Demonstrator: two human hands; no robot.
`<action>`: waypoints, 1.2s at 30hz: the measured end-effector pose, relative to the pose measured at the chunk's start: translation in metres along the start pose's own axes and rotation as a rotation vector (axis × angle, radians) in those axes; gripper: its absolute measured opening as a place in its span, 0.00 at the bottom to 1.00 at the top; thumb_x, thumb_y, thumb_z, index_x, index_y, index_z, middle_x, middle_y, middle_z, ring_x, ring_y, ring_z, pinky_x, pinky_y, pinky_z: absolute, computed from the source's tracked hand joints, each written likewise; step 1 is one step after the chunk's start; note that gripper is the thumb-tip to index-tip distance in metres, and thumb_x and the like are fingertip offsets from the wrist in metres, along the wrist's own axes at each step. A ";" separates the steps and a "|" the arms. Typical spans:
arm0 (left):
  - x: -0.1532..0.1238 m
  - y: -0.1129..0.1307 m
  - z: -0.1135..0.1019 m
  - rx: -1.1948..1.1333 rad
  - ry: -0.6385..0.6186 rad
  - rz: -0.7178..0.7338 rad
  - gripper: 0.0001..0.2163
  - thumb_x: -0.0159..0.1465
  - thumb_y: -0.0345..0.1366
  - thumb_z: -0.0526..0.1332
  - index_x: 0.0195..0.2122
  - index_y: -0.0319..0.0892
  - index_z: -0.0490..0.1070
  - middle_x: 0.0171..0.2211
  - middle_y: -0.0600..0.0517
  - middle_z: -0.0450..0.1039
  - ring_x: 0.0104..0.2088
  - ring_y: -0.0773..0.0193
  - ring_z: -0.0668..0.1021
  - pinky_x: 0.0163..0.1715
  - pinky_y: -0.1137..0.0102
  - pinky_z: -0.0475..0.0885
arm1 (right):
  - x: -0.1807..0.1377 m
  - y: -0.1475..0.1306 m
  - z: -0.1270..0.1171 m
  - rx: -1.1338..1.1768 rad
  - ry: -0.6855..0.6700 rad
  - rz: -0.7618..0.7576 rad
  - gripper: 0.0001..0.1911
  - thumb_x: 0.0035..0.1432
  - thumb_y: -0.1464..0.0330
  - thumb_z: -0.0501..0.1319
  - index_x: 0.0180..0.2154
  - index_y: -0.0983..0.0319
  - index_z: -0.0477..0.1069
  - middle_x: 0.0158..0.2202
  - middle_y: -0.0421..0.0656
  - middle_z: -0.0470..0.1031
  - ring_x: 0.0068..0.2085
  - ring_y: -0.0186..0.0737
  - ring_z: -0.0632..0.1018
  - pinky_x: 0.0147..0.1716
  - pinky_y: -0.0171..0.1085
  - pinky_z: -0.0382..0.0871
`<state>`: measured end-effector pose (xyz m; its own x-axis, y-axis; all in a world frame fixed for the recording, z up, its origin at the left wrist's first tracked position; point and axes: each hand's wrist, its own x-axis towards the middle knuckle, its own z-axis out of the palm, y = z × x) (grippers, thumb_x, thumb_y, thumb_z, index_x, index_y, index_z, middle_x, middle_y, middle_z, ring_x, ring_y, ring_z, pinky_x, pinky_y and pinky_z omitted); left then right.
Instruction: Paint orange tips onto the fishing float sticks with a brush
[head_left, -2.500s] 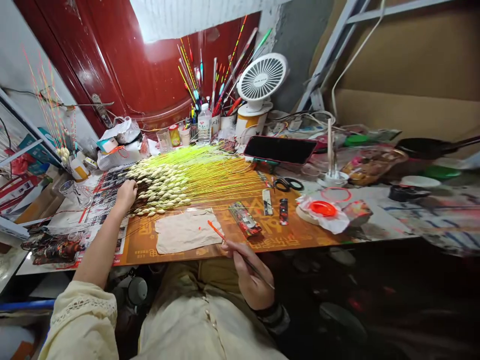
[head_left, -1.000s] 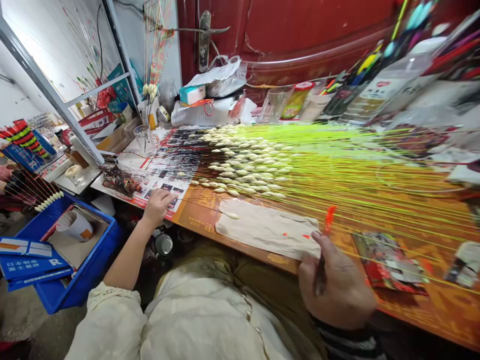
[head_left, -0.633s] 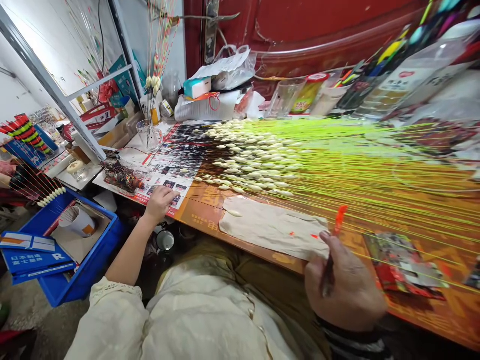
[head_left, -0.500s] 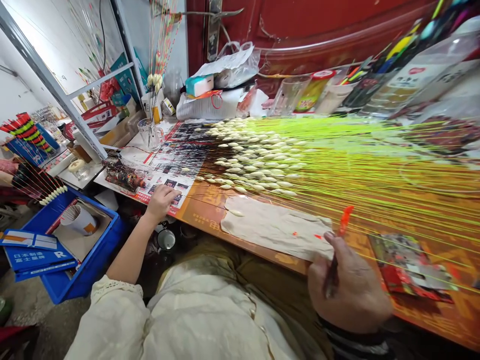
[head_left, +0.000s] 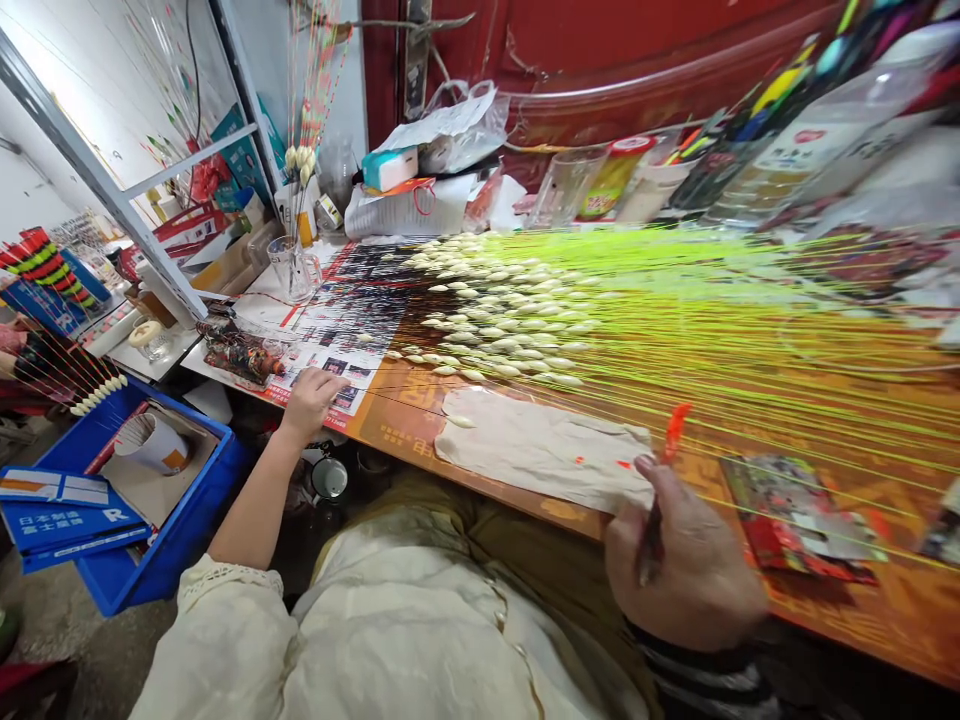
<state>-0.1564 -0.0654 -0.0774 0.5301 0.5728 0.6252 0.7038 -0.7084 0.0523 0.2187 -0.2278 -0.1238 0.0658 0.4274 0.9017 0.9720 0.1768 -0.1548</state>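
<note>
My left hand (head_left: 311,402) is closed in a pinch on the thin dark stem of a fishing float. The float's pale body (head_left: 460,421) lies over the left end of a beige cloth (head_left: 540,455). Toward the right, my right hand (head_left: 686,550) is closed around a paintbrush (head_left: 677,432) with a bright orange-red tip pointing up. Its fingers are at the cloth's right end, near small orange marks. Behind the cloth, many more floats (head_left: 517,325) lie in rows, their yellow-green tips stretching right.
A paint-stained pad (head_left: 802,520) lies right of my right hand. At the left are a small cluttered block (head_left: 244,355), a glass mug (head_left: 295,268) and a blue crate (head_left: 214,480). Bottles and jars (head_left: 619,178) line the back. Another person's arm (head_left: 45,360) shows far left.
The view has shifted slightly, so everything sits a little further left. Both hands keep their grips, and the brush remains upright near the cloth's right end.
</note>
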 end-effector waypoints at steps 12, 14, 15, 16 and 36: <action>0.052 0.073 0.006 0.036 -0.054 0.246 0.20 0.67 0.34 0.59 0.60 0.46 0.66 0.44 0.45 0.76 0.46 0.55 0.76 0.51 0.59 0.68 | 0.007 0.003 0.005 0.197 -0.095 0.194 0.29 0.66 0.71 0.52 0.67 0.57 0.54 0.58 0.50 0.73 0.58 0.47 0.75 0.56 0.50 0.74; 0.071 0.107 0.023 0.005 -0.018 0.329 0.20 0.67 0.34 0.60 0.60 0.45 0.66 0.44 0.45 0.77 0.45 0.55 0.76 0.51 0.60 0.68 | 0.012 0.006 0.006 0.245 -0.093 0.227 0.30 0.66 0.72 0.52 0.68 0.56 0.52 0.60 0.49 0.70 0.60 0.47 0.73 0.58 0.50 0.73; 0.080 0.125 0.033 -0.020 -0.004 0.368 0.19 0.67 0.34 0.60 0.59 0.44 0.66 0.43 0.45 0.77 0.43 0.56 0.77 0.49 0.61 0.68 | 0.014 0.008 0.006 0.259 -0.090 0.237 0.31 0.66 0.72 0.52 0.68 0.56 0.52 0.61 0.49 0.70 0.61 0.46 0.73 0.58 0.50 0.72; 0.089 0.142 0.043 -0.048 0.004 0.402 0.18 0.67 0.34 0.60 0.59 0.44 0.67 0.42 0.45 0.77 0.42 0.57 0.77 0.48 0.61 0.68 | 0.016 0.009 0.005 0.268 -0.086 0.244 0.31 0.66 0.72 0.52 0.68 0.56 0.51 0.61 0.49 0.70 0.61 0.46 0.72 0.59 0.50 0.72; 0.128 0.213 0.108 -0.123 0.048 0.527 0.10 0.69 0.33 0.57 0.49 0.41 0.71 0.32 0.49 0.77 0.32 0.62 0.75 0.35 0.66 0.65 | 0.002 0.064 -0.102 0.191 0.140 0.480 0.16 0.66 0.70 0.54 0.53 0.55 0.71 0.45 0.46 0.79 0.36 0.38 0.80 0.42 0.41 0.79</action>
<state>0.1126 -0.0985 -0.0706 0.7717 0.1094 0.6264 0.2863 -0.9394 -0.1887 0.3043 -0.3060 -0.0913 0.5354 0.3799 0.7543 0.7674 0.1541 -0.6223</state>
